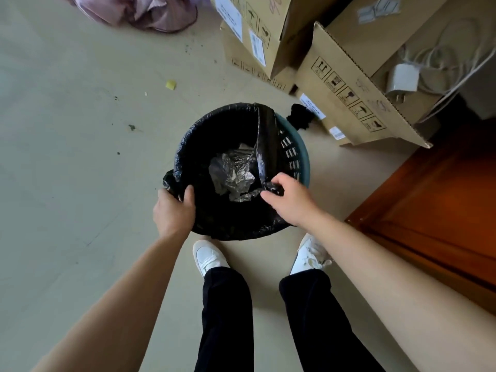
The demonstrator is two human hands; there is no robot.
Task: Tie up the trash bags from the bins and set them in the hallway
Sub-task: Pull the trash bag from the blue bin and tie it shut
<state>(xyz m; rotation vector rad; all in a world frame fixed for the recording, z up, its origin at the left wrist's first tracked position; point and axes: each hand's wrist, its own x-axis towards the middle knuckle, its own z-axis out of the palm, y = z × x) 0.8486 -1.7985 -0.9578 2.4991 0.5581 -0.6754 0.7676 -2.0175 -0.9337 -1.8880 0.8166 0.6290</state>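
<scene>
A round teal bin (302,159) with a slotted wall stands on the floor in front of my feet. A black trash bag (214,130) lines it, folded over most of the rim; on the right side the bag is pulled off, baring the teal rim. Crumpled silvery trash (232,173) lies inside. My left hand (174,210) grips the bag's edge at the near left rim. My right hand (288,197) pinches a black strip of the bag at the near right rim. A bag handle (300,116) sticks out behind the bin.
Stacked cardboard boxes (346,84) stand right behind the bin, one open with a white charger (402,79) and cables. A brown wooden door (442,200) is at the right. Pink cloth (150,12) lies at the top left. Yellow scrap (170,84) and crumbs dot the floor.
</scene>
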